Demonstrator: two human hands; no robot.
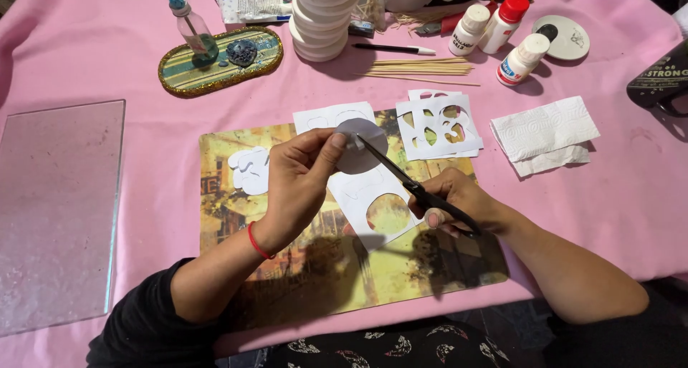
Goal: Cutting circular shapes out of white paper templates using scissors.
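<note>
Dark sleeves framed my hands: left hand pinched a paper disc, right hand gripped scissors above the mat; trimming unfinished, several cut-out sheets lay behind.

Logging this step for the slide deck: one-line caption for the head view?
Left hand holds a white paper circle while the right hand snips it with black scissors over a yellow placemat.

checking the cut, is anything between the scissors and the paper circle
Nothing visible. The left hand pinches the paper circle by its left edge, above the mat. The scissors in the right hand reach its middle directly, tips at the paper. The cut-out sheets lie flat on the table, below and behind.
</note>
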